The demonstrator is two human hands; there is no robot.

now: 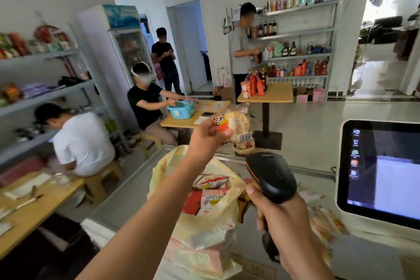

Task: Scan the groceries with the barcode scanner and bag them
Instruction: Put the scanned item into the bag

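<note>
Left hand [205,135] raised above the bench [318,173], pinching a snack packet [238,126] by its edge, barcode facing the scanner [271,176]. Right hand [280,216] wrapped round the scanner handle, head aimed at the packet. Yellow bag [204,223] stands between the arms, packets inside.
</note>
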